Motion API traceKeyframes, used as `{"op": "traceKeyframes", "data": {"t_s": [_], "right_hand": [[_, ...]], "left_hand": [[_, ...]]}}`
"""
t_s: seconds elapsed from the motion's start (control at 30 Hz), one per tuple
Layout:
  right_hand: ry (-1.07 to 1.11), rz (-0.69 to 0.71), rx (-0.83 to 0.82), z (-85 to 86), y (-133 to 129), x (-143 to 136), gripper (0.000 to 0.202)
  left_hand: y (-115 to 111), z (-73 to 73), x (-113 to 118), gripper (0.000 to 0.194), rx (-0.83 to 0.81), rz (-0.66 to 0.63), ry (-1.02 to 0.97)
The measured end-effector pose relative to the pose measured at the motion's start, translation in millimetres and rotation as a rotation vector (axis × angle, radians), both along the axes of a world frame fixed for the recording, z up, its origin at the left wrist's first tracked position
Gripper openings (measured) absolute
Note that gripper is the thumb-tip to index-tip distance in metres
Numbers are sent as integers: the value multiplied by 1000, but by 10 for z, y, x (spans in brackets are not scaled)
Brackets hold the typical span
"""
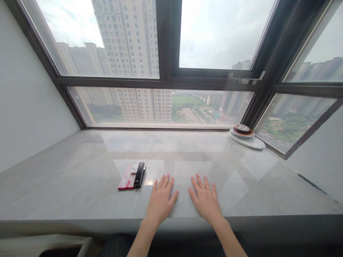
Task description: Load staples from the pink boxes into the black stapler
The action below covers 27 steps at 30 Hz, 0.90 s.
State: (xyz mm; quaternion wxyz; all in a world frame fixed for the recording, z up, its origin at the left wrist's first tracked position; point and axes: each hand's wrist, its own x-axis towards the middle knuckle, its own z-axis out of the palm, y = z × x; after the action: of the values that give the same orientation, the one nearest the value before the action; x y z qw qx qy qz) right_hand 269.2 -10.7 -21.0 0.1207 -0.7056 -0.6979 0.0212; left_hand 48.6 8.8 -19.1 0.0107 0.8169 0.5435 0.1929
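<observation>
My left hand (161, 200) lies palm down on the pale marble sill (80, 178), fingers spread and nothing in them. Flat on the same surface, my right hand (205, 200) also has its fingers apart and holds nothing. To the left of my left hand, and apart from it, is a black stapler (139, 175). Beside the stapler lies a pink and white box (125, 181), with a small whitish item (134, 169) on its far part; I cannot make out what that item is.
A stack of round plates or lids (242, 132) sits in the far right corner by the dark window frame (166, 84). The sill's front edge (107, 220) runs below my wrists. An open drawer or box (50, 241) shows at lower left.
</observation>
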Motion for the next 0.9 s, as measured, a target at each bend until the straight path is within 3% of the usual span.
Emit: {"op": "traceKeyframes", "data": {"t_s": [0.9], "right_hand": [[-6, -5, -4, 4, -5, -4, 60]], "left_hand": [[-24, -35, -9, 56, 7, -3, 5]]}}
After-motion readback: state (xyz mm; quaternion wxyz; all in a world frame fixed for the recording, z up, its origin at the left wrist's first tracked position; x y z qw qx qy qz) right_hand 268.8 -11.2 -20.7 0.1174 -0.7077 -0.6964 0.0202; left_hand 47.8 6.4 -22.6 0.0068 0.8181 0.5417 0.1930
